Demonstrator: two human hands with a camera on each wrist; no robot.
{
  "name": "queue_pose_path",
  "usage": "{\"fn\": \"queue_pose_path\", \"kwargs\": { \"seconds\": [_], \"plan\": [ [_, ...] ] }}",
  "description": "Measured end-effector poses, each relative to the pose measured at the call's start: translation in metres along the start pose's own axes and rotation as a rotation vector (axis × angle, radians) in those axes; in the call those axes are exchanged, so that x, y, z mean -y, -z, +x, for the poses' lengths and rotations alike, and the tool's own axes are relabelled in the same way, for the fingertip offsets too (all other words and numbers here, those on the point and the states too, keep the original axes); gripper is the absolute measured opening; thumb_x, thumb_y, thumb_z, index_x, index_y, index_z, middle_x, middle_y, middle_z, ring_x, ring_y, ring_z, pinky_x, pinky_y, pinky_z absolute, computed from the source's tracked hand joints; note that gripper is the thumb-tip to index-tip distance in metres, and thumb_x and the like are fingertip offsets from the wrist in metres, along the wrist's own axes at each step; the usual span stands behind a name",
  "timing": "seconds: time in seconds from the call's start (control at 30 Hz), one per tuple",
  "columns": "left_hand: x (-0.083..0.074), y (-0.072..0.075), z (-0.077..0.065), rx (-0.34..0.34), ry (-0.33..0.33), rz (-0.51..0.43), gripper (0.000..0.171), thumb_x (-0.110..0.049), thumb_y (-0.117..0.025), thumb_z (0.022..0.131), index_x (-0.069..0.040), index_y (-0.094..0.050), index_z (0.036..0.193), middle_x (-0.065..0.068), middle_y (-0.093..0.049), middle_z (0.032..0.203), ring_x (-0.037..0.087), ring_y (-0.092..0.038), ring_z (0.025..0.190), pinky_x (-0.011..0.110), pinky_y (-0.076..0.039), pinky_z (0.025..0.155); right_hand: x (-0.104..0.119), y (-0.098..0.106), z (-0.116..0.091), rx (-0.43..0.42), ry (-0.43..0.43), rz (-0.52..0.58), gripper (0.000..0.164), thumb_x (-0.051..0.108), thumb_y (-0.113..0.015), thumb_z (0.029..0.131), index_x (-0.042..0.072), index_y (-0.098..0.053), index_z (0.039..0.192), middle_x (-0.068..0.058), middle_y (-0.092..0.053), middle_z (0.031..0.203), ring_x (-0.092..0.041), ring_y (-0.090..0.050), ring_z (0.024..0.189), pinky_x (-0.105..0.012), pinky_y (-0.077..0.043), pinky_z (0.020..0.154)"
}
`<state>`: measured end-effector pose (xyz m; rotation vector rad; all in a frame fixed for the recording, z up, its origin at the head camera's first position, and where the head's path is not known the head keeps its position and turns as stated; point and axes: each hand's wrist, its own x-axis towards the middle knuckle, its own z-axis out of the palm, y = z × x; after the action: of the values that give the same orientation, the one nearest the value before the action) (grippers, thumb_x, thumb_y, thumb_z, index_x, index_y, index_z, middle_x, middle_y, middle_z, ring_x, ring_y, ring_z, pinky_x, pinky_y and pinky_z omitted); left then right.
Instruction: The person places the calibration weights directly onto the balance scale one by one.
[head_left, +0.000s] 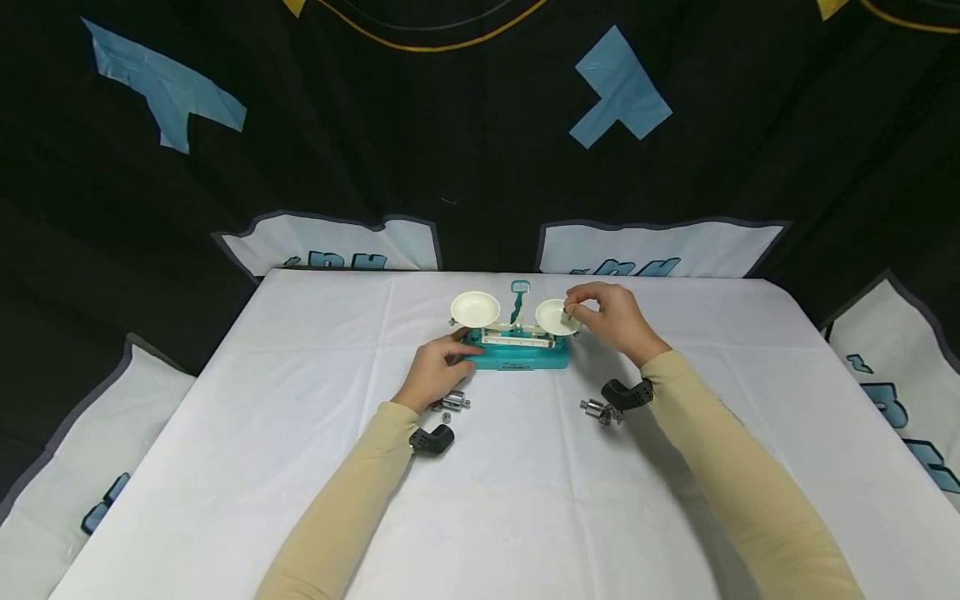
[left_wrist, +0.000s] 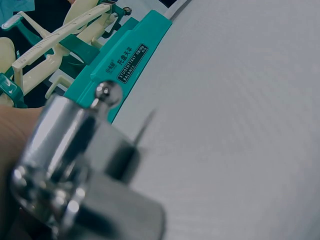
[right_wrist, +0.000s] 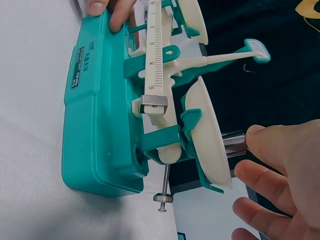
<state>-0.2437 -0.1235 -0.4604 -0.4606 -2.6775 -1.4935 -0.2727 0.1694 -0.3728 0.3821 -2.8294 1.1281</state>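
A teal balance [head_left: 517,357] with two cream pans stands near the table's far side. At its left end, my left hand [head_left: 437,367] holds the base, thumb in front and a finger over the top. My right hand [head_left: 609,318] pinches a shiny cylindrical weight [right_wrist: 234,144] between thumb and fingers, at the right pan [right_wrist: 207,132]. The head view shows the left pan [head_left: 476,309] bare. Metal weights [head_left: 453,401] lie beside my left wrist; they loom large and blurred in the left wrist view. More weights [head_left: 602,411] are by my right wrist.
A white cloth covers the table [head_left: 510,500]. One small weight [head_left: 446,417] lies apart from the left group. Behind the table hangs a black curtain [head_left: 480,167] with blue tape pieces. On the balance's beam sits a metal slider [right_wrist: 154,103].
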Motion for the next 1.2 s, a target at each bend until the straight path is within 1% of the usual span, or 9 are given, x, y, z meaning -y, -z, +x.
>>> {"fn": "queue_pose_path", "kwargs": {
  "seconds": [0.33,0.63,0.87,1.2],
  "plan": [
    [-0.001,0.000,0.000,0.003,0.001,0.000,0.026,-0.002,-0.069,0.087,-0.004,-0.078,0.111,0.013,-0.053,0.153,0.032,-0.044,0.148,0.043,-0.038,0.123,0.009,-0.007,0.009,0.041,-0.017,0.013,0.017,0.011,-0.061,0.100,0.001,-0.074,0.105,-0.018,-0.065,0.138,-0.037,-0.052,0.138,-0.059,-0.041,0.117],
    [0.003,-0.001,0.001,0.000,-0.001,0.002,0.025,-0.002,-0.069,0.088,-0.004,-0.079,0.111,0.013,-0.053,0.153,0.031,-0.044,0.148,0.042,-0.038,0.123,0.013,-0.013,0.011,0.053,-0.009,0.019,0.019,0.011,-0.059,0.100,0.000,-0.074,0.104,-0.019,-0.064,0.139,-0.038,-0.051,0.139,-0.058,-0.043,0.116],
    [0.003,-0.002,0.001,-0.001,-0.002,0.004,0.025,-0.002,-0.069,0.087,-0.004,-0.079,0.110,0.013,-0.054,0.153,0.031,-0.045,0.148,0.042,-0.038,0.123,0.011,-0.019,0.011,0.062,-0.009,0.036,0.016,0.008,-0.062,0.098,-0.002,-0.074,0.099,-0.020,-0.065,0.137,-0.038,-0.051,0.139,-0.053,-0.043,0.118],
    [0.000,0.000,0.001,-0.002,-0.001,-0.013,0.025,-0.002,-0.069,0.087,-0.003,-0.079,0.110,0.013,-0.054,0.152,0.031,-0.045,0.147,0.042,-0.039,0.122,0.013,-0.020,0.011,0.059,-0.015,0.019,0.016,0.009,-0.063,0.098,-0.002,-0.074,0.102,-0.021,-0.064,0.137,-0.038,-0.051,0.140,-0.052,-0.041,0.120]
  ]
}}
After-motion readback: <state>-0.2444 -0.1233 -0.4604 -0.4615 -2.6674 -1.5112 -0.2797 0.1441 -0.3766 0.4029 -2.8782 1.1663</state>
